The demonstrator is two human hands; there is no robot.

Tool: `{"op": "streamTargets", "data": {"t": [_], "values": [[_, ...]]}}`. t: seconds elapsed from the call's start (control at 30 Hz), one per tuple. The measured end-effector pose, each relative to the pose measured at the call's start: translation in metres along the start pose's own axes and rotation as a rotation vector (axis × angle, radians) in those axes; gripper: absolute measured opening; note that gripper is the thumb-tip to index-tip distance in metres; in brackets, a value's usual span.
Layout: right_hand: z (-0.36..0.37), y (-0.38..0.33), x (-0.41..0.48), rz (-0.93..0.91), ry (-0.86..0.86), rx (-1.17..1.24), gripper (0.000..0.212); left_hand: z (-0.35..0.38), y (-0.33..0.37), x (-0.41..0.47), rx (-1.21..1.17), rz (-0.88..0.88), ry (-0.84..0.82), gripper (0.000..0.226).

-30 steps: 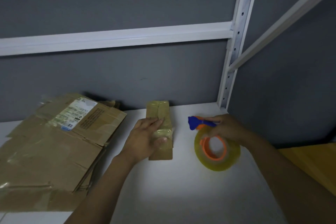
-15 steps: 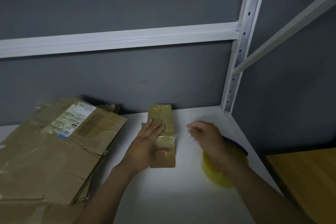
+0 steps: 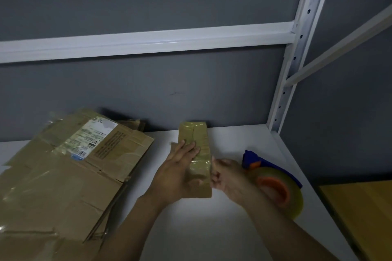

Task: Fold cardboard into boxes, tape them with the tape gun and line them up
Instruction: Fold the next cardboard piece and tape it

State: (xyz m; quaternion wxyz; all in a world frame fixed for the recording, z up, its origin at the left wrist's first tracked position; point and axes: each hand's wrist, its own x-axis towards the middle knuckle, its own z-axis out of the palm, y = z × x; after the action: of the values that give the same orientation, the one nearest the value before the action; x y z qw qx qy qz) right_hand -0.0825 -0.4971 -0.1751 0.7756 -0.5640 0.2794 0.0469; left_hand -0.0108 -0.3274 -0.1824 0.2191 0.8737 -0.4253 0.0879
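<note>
Left hand spread flat atop tape-wrapped brown cardboard box; right hand at box's right edge, grip unclear. Blue-and-orange tape gun just beside, on white worktop.

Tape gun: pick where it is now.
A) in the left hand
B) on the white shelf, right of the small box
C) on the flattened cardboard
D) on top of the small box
B: the tape gun lies on the white shelf, right of the small box, and the left hand lies flat on that box.
</note>
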Motion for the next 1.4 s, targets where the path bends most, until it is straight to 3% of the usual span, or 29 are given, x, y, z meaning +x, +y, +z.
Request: {"op": "streamTargets", "data": {"t": [0.07,0.13,0.2,0.27,0.3,0.37,0.47,0.53,0.73,0.87,1.1,1.23,1.3,1.4], "values": [[0.006,0.015,0.003,0.091,0.008,-0.009,0.033,-0.002,0.0,-0.003,0.001,0.002,0.024,0.087],[0.009,0.022,-0.001,0.027,0.071,-0.096,0.031,-0.004,0.001,-0.005,0.007,0.015,0.0,0.089],[0.008,0.021,-0.007,-0.33,0.157,-0.356,0.034,-0.006,0.001,-0.001,-0.021,0.018,-0.048,0.094],[0.001,0.012,-0.013,-0.744,0.137,-0.677,0.044,-0.011,-0.001,0.003,-0.149,0.01,-0.072,0.09],[-0.003,0.008,-0.014,-0.867,0.083,-0.822,0.044,-0.016,-0.004,0.004,-0.255,-0.002,-0.089,0.082],[-0.014,0.001,-0.007,-0.945,-0.026,-1.003,0.043,-0.031,-0.017,0.003,-0.463,-0.022,-0.133,0.059],[-0.029,-0.011,0.006,-0.964,-0.124,-1.183,0.045,-0.048,-0.036,0.001,-0.498,0.013,-0.156,0.036],[-0.036,-0.016,0.016,-0.983,-0.179,-1.199,0.046,-0.047,-0.041,0.003,-0.412,0.053,-0.104,0.047],[-0.043,-0.02,0.031,-1.09,-0.231,-1.168,0.052,-0.035,-0.041,0.013,-0.346,0.097,0.025,0.042],[-0.041,-0.027,0.029,-1.052,-0.297,-1.193,0.051,-0.033,-0.043,0.012,-0.288,0.133,0.026,0.043],[-0.028,-0.007,0.024,-1.056,-0.112,-1.055,0.041,-0.012,-0.02,-0.002,-0.206,0.071,0.193,0.04],[-0.03,-0.015,0.013,-0.891,-0.217,-1.031,0.042,-0.018,-0.019,-0.005,-0.223,0.001,0.074,0.073],[-0.031,-0.021,0.011,-0.843,-0.261,-0.987,0.034,-0.022,-0.016,-0.003,-0.255,-0.008,0.079,0.068],[-0.019,-0.017,0.016,-0.895,-0.124,-0.966,0.023,-0.018,-0.012,0.004,-0.175,-0.025,0.144,0.058]]}}
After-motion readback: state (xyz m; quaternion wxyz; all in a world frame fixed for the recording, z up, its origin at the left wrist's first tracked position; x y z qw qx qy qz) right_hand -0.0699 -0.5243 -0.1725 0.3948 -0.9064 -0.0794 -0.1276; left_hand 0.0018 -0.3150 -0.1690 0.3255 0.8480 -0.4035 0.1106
